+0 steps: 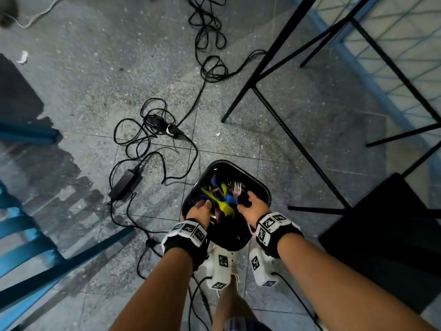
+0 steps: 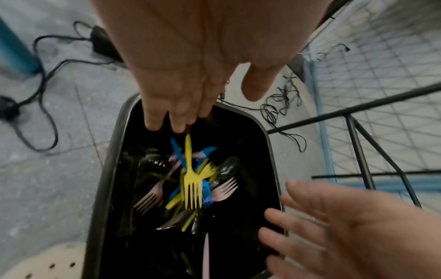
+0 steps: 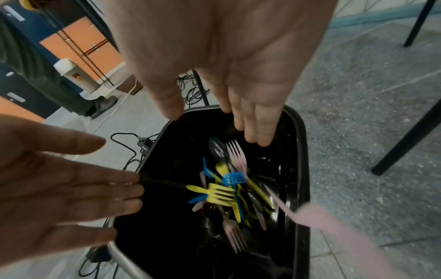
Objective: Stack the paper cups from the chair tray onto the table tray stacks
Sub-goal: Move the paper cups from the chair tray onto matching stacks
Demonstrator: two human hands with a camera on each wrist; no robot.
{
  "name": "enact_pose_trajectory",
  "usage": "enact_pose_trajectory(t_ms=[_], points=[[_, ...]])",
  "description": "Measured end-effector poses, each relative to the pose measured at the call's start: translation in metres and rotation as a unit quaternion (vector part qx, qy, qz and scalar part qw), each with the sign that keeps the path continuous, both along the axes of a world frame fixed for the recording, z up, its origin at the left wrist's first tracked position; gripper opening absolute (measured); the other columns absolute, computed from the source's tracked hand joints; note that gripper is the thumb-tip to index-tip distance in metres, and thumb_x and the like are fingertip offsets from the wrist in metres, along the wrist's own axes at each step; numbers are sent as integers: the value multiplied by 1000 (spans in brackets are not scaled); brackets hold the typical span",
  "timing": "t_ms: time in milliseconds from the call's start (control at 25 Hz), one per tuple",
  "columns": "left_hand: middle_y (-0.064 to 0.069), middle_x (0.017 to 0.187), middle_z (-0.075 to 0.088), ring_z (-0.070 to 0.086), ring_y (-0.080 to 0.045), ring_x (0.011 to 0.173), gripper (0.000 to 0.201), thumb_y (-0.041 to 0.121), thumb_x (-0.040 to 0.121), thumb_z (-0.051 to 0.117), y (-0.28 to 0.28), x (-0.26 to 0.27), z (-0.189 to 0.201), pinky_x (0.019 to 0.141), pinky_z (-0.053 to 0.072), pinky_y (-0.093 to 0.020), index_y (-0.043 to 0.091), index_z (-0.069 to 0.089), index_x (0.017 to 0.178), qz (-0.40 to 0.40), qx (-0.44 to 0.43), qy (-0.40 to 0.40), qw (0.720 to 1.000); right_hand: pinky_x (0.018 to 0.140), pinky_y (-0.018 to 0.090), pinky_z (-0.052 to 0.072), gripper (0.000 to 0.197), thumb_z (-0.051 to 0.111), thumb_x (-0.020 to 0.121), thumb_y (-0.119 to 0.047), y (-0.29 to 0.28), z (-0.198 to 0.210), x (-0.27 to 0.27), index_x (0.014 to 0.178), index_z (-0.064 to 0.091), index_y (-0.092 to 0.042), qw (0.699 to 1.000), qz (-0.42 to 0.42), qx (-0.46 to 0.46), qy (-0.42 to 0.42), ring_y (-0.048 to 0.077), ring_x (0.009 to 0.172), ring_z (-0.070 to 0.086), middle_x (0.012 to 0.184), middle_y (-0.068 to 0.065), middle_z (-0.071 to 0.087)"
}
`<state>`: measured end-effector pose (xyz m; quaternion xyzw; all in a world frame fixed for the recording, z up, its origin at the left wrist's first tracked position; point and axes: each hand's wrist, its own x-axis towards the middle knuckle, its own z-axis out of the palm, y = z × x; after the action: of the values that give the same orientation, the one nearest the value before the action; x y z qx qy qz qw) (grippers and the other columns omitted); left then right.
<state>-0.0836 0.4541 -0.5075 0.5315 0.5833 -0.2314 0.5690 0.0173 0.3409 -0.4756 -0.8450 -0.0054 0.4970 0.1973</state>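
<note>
No paper cups and no tray show in any view. Both my hands hover over a black bin [image 1: 223, 162] standing on the floor. My left hand [image 1: 200, 208] has its fingers straight above the near left of the opening and holds nothing. My right hand [image 1: 253, 203] is spread over the right side, also holding nothing. Inside the bin lie several plastic forks and spoons [image 1: 224, 198] in yellow, blue, pink and black. The left wrist view shows a yellow fork [image 2: 190, 185] just below my left hand [image 2: 190, 105]. A blurred pink fork [image 3: 322, 217] hangs near the bin rim [image 3: 303, 151] below my right hand [image 3: 238, 85].
Black cables [image 1: 152, 130] and a power adapter [image 1: 125, 185] lie on the tiled floor left of the bin. Black table legs [image 1: 286, 130] and a black chair [image 1: 386, 235] stand to the right, a blue chair [image 1: 28, 247] to the left. A person's legs [image 3: 47, 79] stand beyond.
</note>
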Motion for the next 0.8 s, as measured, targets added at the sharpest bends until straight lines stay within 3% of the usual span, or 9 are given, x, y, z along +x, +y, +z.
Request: enact_pose_trajectory(t_ms=[80,160,240,320,400,520,680,800], points=[[-18,115,62,58,-32,112,31,11,92,51,-2,-8,7,102,41,-38,1,56,121,28,15,-13,999,101,33,42,45,55,89,-10,-6,6,1,132,46,-5,1000,-10,10,-17,33,118,55,128,19,57],[-12,95,62,60,-28,94,25,6,90,52,-5,-17,28,92,48,-43,3,60,113,31,22,-41,998,96,30,43,35,55,88,-6,-10,26,0,123,52,0,999,-41,19,-20,33,113,58,119,21,62],[-7,80,59,55,-22,75,23,3,90,51,-7,-27,61,69,47,-35,2,60,111,41,32,-63,997,93,30,45,30,56,87,-5,-12,56,-5,117,56,0,998,-56,24,-27,32,108,60,113,21,64],[0,70,55,49,-16,61,17,2,90,51,-6,-34,104,54,37,-24,7,60,103,48,47,-90,994,89,29,46,27,55,87,-6,-10,95,-8,114,58,-2,997,-58,43,-37,28,98,61,99,15,67],[3,68,54,48,-16,60,14,2,90,51,-6,-36,148,52,36,-22,14,58,87,43,52,-111,991,83,23,42,25,55,87,-8,-4,139,-8,112,59,-4,994,-40,75,-63,20,90,57,84,4,61],[-1,66,54,47,-18,55,28,-2,88,51,-12,-34,220,45,41,-18,19,53,71,34,61,-141,988,82,19,39,28,56,87,-12,-4,218,-1,115,58,-8,985,-20,118,-124,20,96,57,100,4,60],[0,67,55,50,-20,58,28,-1,88,53,-34,-19,310,56,45,-26,23,54,73,-3,94,-213,972,86,27,44,28,55,88,-15,-20,327,9,116,56,-11,970,17,196,-145,14,86,51,97,-2,53],[1,73,57,55,-19,67,27,-1,88,53,-70,2,380,60,50,-18,24,54,78,-35,105,-276,955,84,27,45,30,58,87,-16,-65,413,19,116,56,-12,942,90,261,-191,12,83,50,96,-3,53]])
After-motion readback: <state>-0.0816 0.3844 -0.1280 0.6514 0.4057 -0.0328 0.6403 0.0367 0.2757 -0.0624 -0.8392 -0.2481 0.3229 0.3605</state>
